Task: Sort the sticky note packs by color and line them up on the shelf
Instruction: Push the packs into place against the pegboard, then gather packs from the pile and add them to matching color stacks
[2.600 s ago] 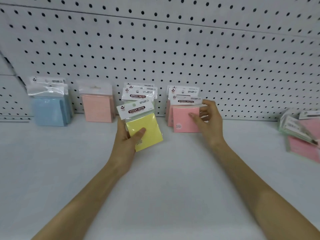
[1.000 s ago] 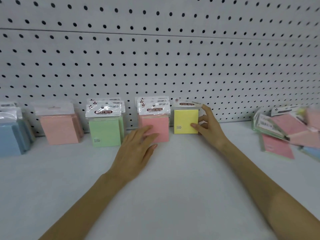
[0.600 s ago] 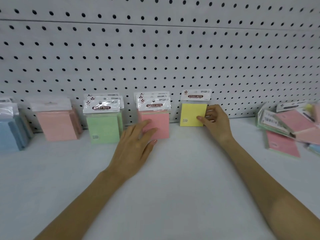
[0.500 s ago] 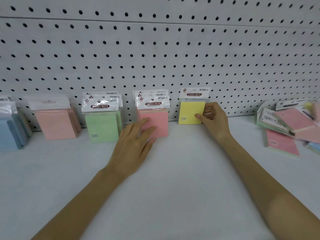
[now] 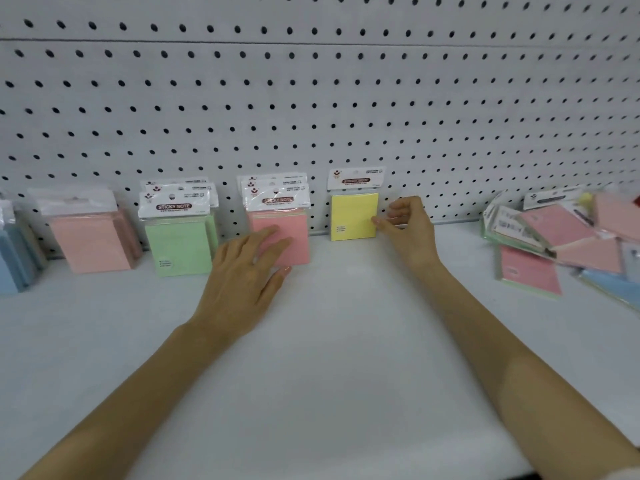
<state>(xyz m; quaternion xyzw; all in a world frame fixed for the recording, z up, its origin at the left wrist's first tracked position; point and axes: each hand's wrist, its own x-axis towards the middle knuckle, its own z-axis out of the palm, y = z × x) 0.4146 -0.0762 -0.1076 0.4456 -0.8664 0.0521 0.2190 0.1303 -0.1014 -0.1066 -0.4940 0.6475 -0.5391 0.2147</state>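
Head view, looking down onto a white shelf (image 5: 329, 358) backed by a white pegboard (image 5: 311, 98). Along the back edge, five colour groups of sticky note packs leaning upright against the pegboard, left to right: blue stack (image 5: 14, 261) cut off by the left frame edge, pale pink stack (image 5: 90, 244), green stack (image 5: 178, 245), deeper pink stack (image 5: 291, 233), then a single yellow pack (image 5: 354, 216). Narrow gaps of bare shelf between neighbouring groups, none touching. Yellow pack set further back than the stacks, its bottom edge on the shelf close to the pegboard, its white header card flat against the holes.

Left hand (image 5: 242, 275) stretched forward, fingers (image 5: 266, 237) straight and spread, resting on the front face of the deeper pink stack, gripping nothing. Right hand (image 5: 408, 233) just right of the yellow pack, fingers (image 5: 398, 214) loosely curled, one fingertip touching the pack's right edge; impossible to tell whether pinching or merely touching.

Wide bare stretch of shelf between the yellow pack and a loose unsorted pile (image 5: 561, 244) at far right: mostly pink packs with blue and green showing, lying flat, overlapping, running out past the right frame edge. Broad open shelf in front of the whole row, crossed only by both forearms.
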